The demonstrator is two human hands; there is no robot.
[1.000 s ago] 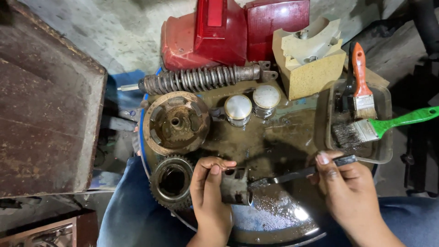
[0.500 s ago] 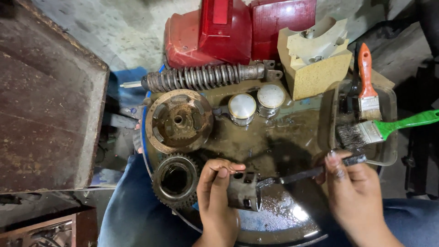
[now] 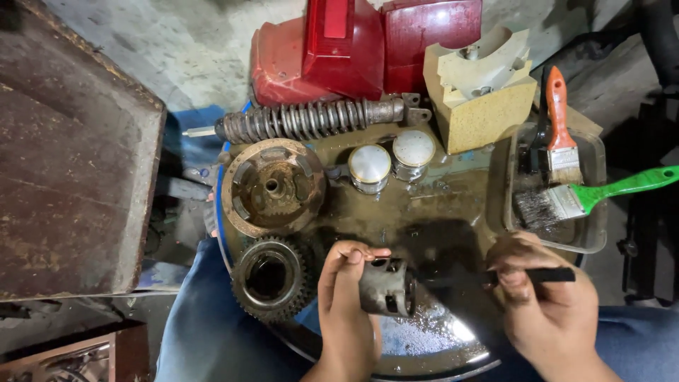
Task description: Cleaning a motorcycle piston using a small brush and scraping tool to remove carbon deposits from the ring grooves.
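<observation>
Left hand [image 3: 346, 311] clamped on small metal cylinder part [image 3: 385, 286], just right of toothed gear [image 3: 270, 277] on oily tray [image 3: 453, 205]. Right hand [image 3: 548, 311] pinching dark tool [image 3: 527, 276], tip toward part. Risk: greasy grip, part slipping into tray.

Since a second ago the left hand [image 3: 346, 304] has turned the small grey metal cylinder [image 3: 387, 286]: then it lay under the fingers with its side up, now it is held out to the right of the thumb, its holed end facing the right hand [image 3: 548, 311]. The dark tool [image 3: 523, 276] in the right hand has swung from a slant, its far end raised toward the tray [image 3: 594, 240], to nearly level, and its tip, earlier plain against the oily basin [image 3: 424, 346], is now blurred beside the cylinder. Both hands sit a little lower in view.
</observation>
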